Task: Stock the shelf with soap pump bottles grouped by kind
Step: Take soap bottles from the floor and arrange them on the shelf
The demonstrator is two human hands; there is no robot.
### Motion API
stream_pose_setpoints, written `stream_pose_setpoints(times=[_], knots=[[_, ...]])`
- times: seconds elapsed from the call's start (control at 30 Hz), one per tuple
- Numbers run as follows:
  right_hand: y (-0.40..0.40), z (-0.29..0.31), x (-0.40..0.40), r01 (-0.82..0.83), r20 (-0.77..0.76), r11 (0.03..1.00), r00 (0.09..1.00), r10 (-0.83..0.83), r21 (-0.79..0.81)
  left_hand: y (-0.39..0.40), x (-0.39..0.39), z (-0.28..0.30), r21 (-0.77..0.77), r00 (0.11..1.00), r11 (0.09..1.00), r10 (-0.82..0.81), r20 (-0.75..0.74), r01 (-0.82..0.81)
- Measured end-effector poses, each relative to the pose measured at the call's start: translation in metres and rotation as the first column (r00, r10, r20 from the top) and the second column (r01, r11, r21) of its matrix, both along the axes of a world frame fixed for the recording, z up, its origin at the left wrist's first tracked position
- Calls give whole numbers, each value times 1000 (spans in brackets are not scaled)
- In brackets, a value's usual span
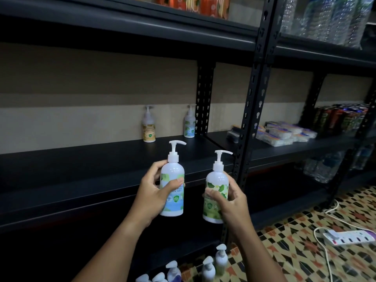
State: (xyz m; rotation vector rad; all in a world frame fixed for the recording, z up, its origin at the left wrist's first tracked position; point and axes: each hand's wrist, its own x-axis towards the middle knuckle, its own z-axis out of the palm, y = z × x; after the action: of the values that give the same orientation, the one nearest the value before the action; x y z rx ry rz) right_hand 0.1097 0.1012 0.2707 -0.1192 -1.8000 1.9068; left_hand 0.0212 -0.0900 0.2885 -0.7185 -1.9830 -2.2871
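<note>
- A cluster of pump bottles (207, 265) stands on the floor at the bottom edge of the view, just below the person's forearms; only their white pump heads and shoulders show.
- The left hand (151, 192) grips a blue-labelled soap pump bottle (173, 186), thumb across the label and fingers curled round the back; the bottle is upright, held in front of the front edge of the black shelf (81, 169).
- The right hand (230, 198) grips a green-labelled soap pump bottle (216, 194), also upright, just beside the blue one and slightly lower, the two apart.
- At the back edge of the shelf, against the wall, stands a yellow-labelled pump bottle (149, 125).
- In the back right corner of the same shelf, next to the perforated upright, stands a second blue-labelled pump bottle (189, 123), well apart from the yellow one.
- On the neighbouring shelf bay to the right lie wrapped packs (284, 133), with dark drink cans (341, 119) behind them.
- A white power strip (350, 238) with its cable lies on the patterned tile floor (295, 251) at the right.
</note>
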Motion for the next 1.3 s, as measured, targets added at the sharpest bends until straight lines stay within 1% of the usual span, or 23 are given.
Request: stream_pose_setpoints(times=[0.07,0.13,0.23,0.4,0.5,0.57,0.67,0.8,1.03,1.13,1.3], knots=[[-2,0,-2,-22,2,999,1000,22,-24,-1,-1,0,-2,998,998,-64,24,64],[-5,1,-3,-35,2,998,999,35,-53,-1,0,-1,-27,996,996,-79,32,79],[-7,1,-7,-6,4,1000,1000,6,-29,-1,2,0,-52,998,997,-55,27,57],[-7,-7,-15,69,17,997,997,-70,45,-3,3,0,-108,996,994,-37,-77,28],[-11,-7,-17,55,-34,998,998,-53,44,-3,-2,-2,-105,996,994,-10,-88,1],[-15,-4,-19,16,-76,1000,997,-15,13,-1,-4,-2,-81,997,996,17,-73,-23],[-18,-3,-28,-7,-102,997,995,-1,-78,2,-9,1,-48,997,998,25,-67,-28],[-18,4,-45,-46,-124,991,992,30,-127,6,-18,11,-81,993,997,-1,-118,-8],[-1,27,-94,-33,-199,997,980,18,-72,18,-56,33,-129,982,991,-48,-182,25],[5,34,-115,-35,-211,997,977,21,-62,27,-79,32,-135,982,991,-37,-186,12],[20,33,-149,23,-211,1000,977,-21,6,43,-114,20,-169,984,985,0,-178,-31]])
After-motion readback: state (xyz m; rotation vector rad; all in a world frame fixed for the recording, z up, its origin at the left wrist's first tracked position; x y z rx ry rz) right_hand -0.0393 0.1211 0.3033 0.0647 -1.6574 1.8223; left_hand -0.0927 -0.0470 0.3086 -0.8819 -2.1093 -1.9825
